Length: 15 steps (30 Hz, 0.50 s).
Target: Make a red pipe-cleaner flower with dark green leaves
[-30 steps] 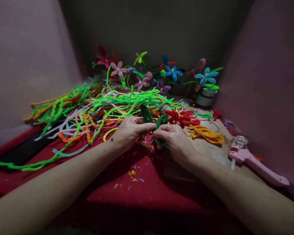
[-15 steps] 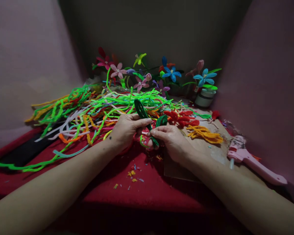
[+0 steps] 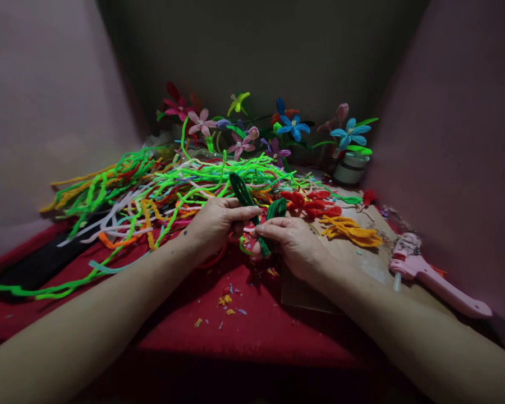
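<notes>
My left hand [image 3: 215,222] and my right hand [image 3: 292,240] meet at the middle of the red cloth, both pinched on a dark green pipe cleaner [image 3: 244,197] bent into narrow loops. One loop rises from my left fingers, a second loop [image 3: 276,208] stands above my right fingers. The lower part of the green piece is hidden between the hands.
A heap of loose pipe cleaners [image 3: 160,185], mostly neon green, fills the left and back. Finished pipe-cleaner flowers [image 3: 294,127] stand at the back by a small jar [image 3: 350,167]. Red [image 3: 309,203] and orange [image 3: 353,230] shaped pieces lie right, with a pink glue gun [image 3: 433,280].
The tall green loop has tilted to the left and risen a little. My right hand's pinch has slid along the pipe cleaner toward my left hand.
</notes>
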Each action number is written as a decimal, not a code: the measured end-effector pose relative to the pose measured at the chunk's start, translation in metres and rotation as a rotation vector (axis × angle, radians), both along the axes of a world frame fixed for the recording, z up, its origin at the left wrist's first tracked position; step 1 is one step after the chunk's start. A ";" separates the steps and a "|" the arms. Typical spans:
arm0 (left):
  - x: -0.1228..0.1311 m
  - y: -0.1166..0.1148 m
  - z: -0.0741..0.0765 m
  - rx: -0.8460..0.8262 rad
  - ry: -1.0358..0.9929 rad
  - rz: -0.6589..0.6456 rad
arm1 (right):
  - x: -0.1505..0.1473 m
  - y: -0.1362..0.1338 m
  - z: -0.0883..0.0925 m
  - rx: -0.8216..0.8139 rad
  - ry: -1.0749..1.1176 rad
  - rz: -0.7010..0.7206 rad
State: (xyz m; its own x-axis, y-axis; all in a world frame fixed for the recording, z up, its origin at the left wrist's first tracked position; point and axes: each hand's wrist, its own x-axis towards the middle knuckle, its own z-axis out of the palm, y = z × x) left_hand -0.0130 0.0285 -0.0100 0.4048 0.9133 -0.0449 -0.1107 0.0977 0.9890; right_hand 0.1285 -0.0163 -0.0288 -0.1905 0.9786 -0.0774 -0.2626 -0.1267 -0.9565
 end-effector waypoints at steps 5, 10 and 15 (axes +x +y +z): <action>0.000 0.002 -0.001 0.060 -0.010 0.030 | 0.000 -0.005 0.006 -0.006 -0.112 -0.070; -0.007 0.012 0.004 0.097 -0.135 0.134 | -0.002 -0.010 0.010 -0.015 -0.223 -0.044; -0.013 0.018 0.008 0.207 -0.019 0.214 | -0.002 -0.010 0.009 0.004 -0.376 -0.026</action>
